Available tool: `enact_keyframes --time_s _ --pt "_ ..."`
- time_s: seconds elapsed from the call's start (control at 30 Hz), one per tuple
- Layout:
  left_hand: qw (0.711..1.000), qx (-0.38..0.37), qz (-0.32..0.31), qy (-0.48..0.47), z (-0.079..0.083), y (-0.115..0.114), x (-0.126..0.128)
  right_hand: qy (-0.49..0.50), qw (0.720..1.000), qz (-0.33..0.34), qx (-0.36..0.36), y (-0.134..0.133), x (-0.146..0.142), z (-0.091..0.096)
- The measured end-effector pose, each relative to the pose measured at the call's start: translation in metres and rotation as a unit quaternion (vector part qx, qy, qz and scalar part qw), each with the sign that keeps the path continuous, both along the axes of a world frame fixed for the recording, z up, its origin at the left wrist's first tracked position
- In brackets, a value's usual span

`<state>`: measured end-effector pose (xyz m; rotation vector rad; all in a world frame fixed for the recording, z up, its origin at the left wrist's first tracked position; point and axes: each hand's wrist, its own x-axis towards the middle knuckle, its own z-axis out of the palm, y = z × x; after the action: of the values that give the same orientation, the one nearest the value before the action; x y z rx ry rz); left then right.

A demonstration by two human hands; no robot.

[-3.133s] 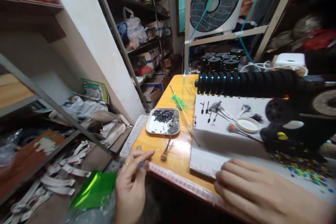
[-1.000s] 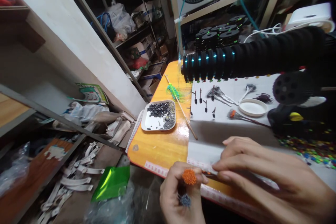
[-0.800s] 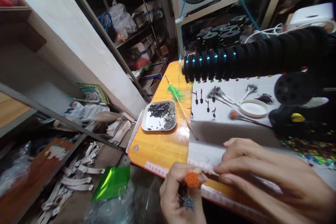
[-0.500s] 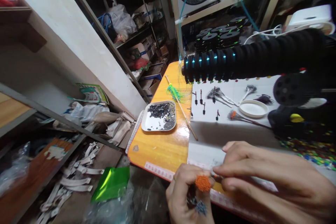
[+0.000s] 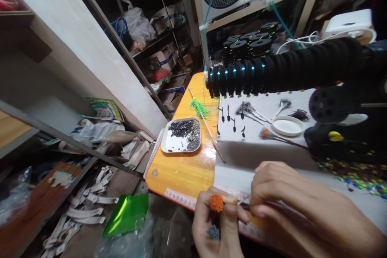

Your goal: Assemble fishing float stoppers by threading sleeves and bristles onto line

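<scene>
While the left hand (image 5: 218,223) curls round an orange-tipped bundle (image 5: 216,203) and a blue-grey bundle (image 5: 213,232) at the lower centre of the frame, the right hand (image 5: 290,203) comes in from the lower right with its fingers drawn together on a thin dark piece (image 5: 244,206), just beside the left fingertips; the two bundles show their ends toward the camera, the orange one above the blue-grey one, and the dark piece is too small and too covered to make out fully. Both hands are near the front edge of the yellow bench (image 5: 178,171); at the centre of the frame a white tray (image 5: 169,142) holds black pieces (image 5: 180,127) and small grey bits (image 5: 193,143); to its right lies a thin stick (image 5: 215,145) with a green tuft (image 5: 198,107) near its upper end. Right of centre, a round white dish (image 5: 288,125) sits among wiry bundles on a white sheet (image 5: 232,175); above it stretches a black ribbed roller (image 5: 281,66); coloured beads (image 5: 356,173) spread at the right edge.
</scene>
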<state>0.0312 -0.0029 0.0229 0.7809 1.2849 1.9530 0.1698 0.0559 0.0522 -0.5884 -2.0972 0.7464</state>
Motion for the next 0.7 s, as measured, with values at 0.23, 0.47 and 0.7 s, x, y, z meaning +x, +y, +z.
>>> enact_keyframes --time_s 0.23,0.47,0.7 --pt "0.97 0.075 0.117 0.2 0.007 0.004 -0.055 0.003 0.984 -0.108 0.139 0.0 -0.001 0.002" --pt "0.825 -0.017 -0.001 0.566 0.018 0.014 -0.135 -0.018 0.991 -0.076 0.105 0.01 0.0 0.004" --pt "0.919 0.054 0.032 0.39 0.029 0.003 -0.074 -0.003 0.994 -0.052 0.094 0.011 0.0 -0.002"
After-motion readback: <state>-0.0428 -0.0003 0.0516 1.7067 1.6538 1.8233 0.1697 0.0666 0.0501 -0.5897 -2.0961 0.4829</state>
